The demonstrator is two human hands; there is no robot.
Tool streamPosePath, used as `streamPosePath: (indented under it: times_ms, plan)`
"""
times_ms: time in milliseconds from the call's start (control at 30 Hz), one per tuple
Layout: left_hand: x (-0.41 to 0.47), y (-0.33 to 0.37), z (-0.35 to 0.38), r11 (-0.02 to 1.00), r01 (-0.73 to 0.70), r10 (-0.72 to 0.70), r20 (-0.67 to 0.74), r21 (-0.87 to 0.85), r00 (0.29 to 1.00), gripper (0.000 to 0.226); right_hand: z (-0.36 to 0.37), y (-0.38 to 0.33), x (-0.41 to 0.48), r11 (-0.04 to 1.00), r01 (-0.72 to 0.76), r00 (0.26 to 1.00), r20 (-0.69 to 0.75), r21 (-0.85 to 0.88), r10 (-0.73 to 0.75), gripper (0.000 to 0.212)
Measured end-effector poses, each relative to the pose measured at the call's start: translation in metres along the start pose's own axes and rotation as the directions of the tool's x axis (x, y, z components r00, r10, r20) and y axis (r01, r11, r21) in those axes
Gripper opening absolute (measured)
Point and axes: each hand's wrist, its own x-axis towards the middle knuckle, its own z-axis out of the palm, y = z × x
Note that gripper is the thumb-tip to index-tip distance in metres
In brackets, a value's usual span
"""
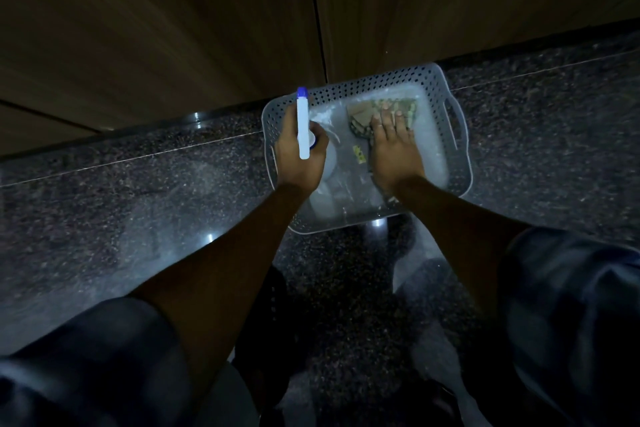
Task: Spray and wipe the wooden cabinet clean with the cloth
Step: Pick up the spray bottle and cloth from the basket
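At the foot of the cabinet [173, 28], a perforated grey basket [462, 152] sits on the dark speckled floor [138, 191], close enough that everything needed is within reach of the doors.

The left hand [298, 163] is wrapped round the neck of a white sprayer [303, 128]. The sprayer's blue nozzle points away from the person, towards the wood, which looks like a grip ready for squeezing the trigger. The bottle's body hangs below the hand, over the left half of the basket.

The right hand [393, 146] lies flat, fingers straight, on the cloth [362, 114] in the basket's right half. It presses or rests on the cloth rather than pinching it, probably about to gather it up. I judge neither spraying nor wiping has begun.

The cloth is a crumpled, patterned piece in tan and green, partly folded on itself, and it looks thin and limp. It lies on clear plastic lining the basket's bottom.

The cabinet shows two tall brown doors with streaky grain and a dark seam between them. The light is too dim to tell dust or marks.
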Motion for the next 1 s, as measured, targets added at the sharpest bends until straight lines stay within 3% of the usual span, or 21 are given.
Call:
streamPosePath:
  times_ms: [100,233,500,600,767,900,1000]
  plan:
    - [-0.001,0.02,-0.002,0.998,0.028,-0.029,-0.011,-0.053,1.0,0.052,-0.026,0.004,0.003,0.996,0.022,0.998,0.055,0.088,-0.027,0.067]
    - [0.001,0.061,-0.012,0.997,-0.025,0.025,0.007,-0.074,1.0,0.066,-0.07,0.005,-0.018,0.974,0.0,0.997,0.07,0.227,-0.016,0.087]
    - [-0.013,0.197,-0.062,0.979,-0.134,0.137,0.009,-0.152,0.991,0.061,-0.226,-0.008,-0.086,0.968,0.093,0.993,-0.09,0.231,-0.074,0.09]
    - [-0.021,0.26,-0.086,0.971,-0.144,0.15,0.016,-0.188,0.989,0.055,-0.304,-0.007,-0.119,0.974,0.13,0.974,-0.209,0.187,-0.09,0.076]
    - [-0.043,0.367,-0.128,0.942,-0.251,0.249,-0.036,-0.223,0.968,0.051,-0.419,-0.007,-0.187,0.987,0.122,0.911,-0.407,0.102,-0.07,0.071]
    - [-0.071,0.458,-0.159,0.908,-0.36,0.357,-0.055,-0.213,0.932,0.05,-0.498,-0.003,-0.247,0.994,0.098,0.791,-0.609,0.042,-0.052,0.048]
    - [-0.1,0.519,-0.176,0.874,-0.438,0.437,-0.051,-0.209,0.898,0.045,-0.547,0.004,-0.296,0.997,0.07,0.723,-0.689,0.014,-0.041,0.042]
